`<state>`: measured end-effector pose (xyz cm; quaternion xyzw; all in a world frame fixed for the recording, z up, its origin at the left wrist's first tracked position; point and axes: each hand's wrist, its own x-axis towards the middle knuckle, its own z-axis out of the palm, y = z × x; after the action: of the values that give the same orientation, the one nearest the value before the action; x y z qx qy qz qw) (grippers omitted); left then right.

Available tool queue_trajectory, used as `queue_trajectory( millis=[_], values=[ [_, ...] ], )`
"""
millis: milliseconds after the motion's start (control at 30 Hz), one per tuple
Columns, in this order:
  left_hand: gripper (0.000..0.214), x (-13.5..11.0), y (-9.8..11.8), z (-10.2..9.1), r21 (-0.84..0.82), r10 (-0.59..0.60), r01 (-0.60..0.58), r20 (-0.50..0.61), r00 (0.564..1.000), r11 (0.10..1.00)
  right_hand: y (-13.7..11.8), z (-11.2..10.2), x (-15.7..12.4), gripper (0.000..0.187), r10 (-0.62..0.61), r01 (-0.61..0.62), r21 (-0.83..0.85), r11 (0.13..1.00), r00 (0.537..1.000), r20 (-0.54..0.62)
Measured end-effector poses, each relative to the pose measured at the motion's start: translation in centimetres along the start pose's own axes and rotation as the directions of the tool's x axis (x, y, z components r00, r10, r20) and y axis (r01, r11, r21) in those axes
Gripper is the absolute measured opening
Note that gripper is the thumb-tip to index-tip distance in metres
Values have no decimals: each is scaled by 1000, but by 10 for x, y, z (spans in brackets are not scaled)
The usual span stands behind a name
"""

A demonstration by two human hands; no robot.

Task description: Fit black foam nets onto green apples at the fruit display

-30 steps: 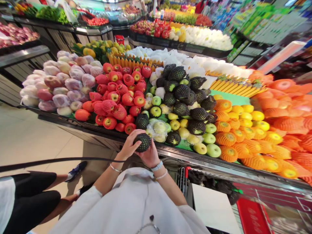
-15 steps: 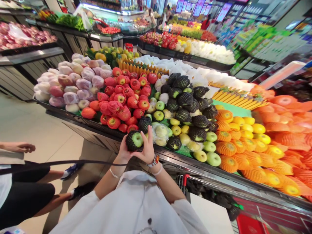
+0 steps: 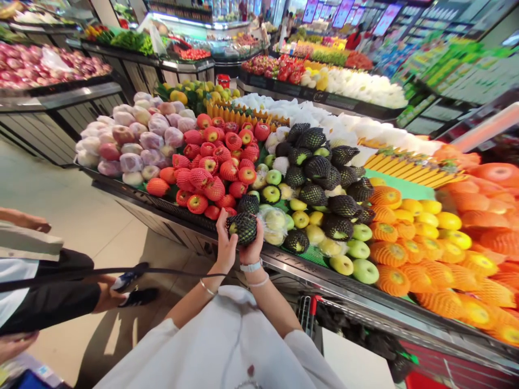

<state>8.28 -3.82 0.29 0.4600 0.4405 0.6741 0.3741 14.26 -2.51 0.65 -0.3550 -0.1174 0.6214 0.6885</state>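
Between my two hands, just in front of the fruit stand's edge, is a green apple point(image 3: 242, 228) in a black foam net. My left hand point(image 3: 225, 243) grips it from the left, thumb across its near side. From the right, my right hand point(image 3: 253, 244) is closed around its lower side; some of those fingers are hidden behind the apple. Right behind it another black-netted fruit point(image 3: 248, 203) lies on the stand. A plastic-wrapped pack of pale green fruit point(image 3: 274, 224) sits just to the right of my right hand.
Red-netted apples point(image 3: 206, 173) lie left of centre, black-netted fruit point(image 3: 318, 167) to the right, orange-netted fruit point(image 3: 393, 254) farther right. A metal cart point(image 3: 310, 313) stands below the stand's edge. A person in black shorts point(image 3: 68, 292) stands at left, with a dark strap point(image 3: 121, 272) crossing in front.
The apple has been turned, so its netted side now faces me instead of its bare green end. My right hand has gone from spread fingers to closing on it.
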Motion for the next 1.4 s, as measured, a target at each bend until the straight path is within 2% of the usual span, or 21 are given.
queue_trajectory(
  millis=[67, 100, 167, 267, 300, 367, 433, 500, 533, 600, 667, 700, 800, 833, 867, 933, 1000, 1100, 1233, 1300, 1400],
  values=[
    [73, 0, -1, -3, 182, 189, -192, 36, 981, 964, 5, 1, -4, 28, 133, -128, 97, 987, 990, -47],
    [64, 0, 0, -5, 222, 220, -227, 57, 974, 948, 7, 2, -7, 28, 157, -148, 118, 982, 985, -72],
    [41, 2, 4, -6, 203, 204, -204, 24, 979, 958, 8, 5, -15, 27, 159, -152, 99, 983, 985, -65],
    [20, 10, 10, -6, -41, 40, -49, -193, 980, 998, 6, 8, -27, 31, 19, -19, -10, 1000, 999, 49],
    [18, 13, 11, -6, -168, -59, 18, -242, 969, 986, 4, 8, -31, 34, -26, 32, -58, 998, 993, 113],
    [18, 19, 12, -9, -426, -294, 171, -243, 924, 889, -1, 7, -35, 40, -109, 150, -170, 974, 967, 231],
    [21, 22, 11, -14, -600, -513, 329, -163, 843, 730, -9, 5, -38, 45, -212, 319, -310, 896, 919, 332],
    [22, 20, 6, -20, -655, -639, 441, -82, 765, 614, -18, 3, -38, 53, -309, 503, -441, 744, 843, 441],
    [23, 18, 3, -22, -650, -659, 476, -53, 750, 593, -22, 4, -37, 59, -328, 572, -489, 658, 803, 498],
    [25, 12, -3, -26, -617, -651, 509, -7, 759, 600, -28, 5, -34, 67, -294, 655, -554, 514, 742, 603],
    [27, 8, -8, -27, -604, -650, 530, 25, 759, 595, -29, 6, -28, 68, -208, 689, -587, 425, 706, 677],
    [29, 7, -9, -27, -614, -671, 545, 33, 740, 571, -28, 5, -25, 67, -171, 697, -599, 394, 696, 697],
    [38, 7, -6, -20, -670, -760, 585, 48, 648, 456, -22, -3, -14, 56, -175, 690, -637, 345, 714, 678],
    [41, 7, -3, -16, -684, -773, 588, 57, 632, 431, -19, -7, -11, 51, -203, 679, -645, 350, 728, 655],
    [42, 7, 0, -11, -693, -771, 585, 65, 634, 422, -17, -12, -9, 46, -233, 667, -649, 366, 741, 630],
    [39, 5, 4, -2, -704, -739, 554, 62, 671, 444, -14, -20, -7, 38, -270, 643, -644, 414, 763, 588],
    [30, 2, 4, 7, -721, -725, 513, 20, 688, 467, -10, -25, -8, 33, -286, 620, -637, 458, 781, 555],
    [18, -1, -2, 13, -743, -762, 502, -16, 648, 442, -6, -30, -12, 27, -325, 615, -619, 489, 787, 525],
    [16, 0, -15, 9, -722, -757, 530, 13, 653, 445, -2, -32, -15, 25, -411, 685, -588, 431, 728, 548],
    [15, 1, -18, 9, -712, -761, 556, 47, 647, 429, -1, -34, -14, 25, -464, 729, -591, 346, 680, 567],
    [13, 1, -16, 15, -731, -787, 577, 89, 610, 364, -3, -36, -13, 26, -566, 785, -580, 216, 585, 581]
  ],
)
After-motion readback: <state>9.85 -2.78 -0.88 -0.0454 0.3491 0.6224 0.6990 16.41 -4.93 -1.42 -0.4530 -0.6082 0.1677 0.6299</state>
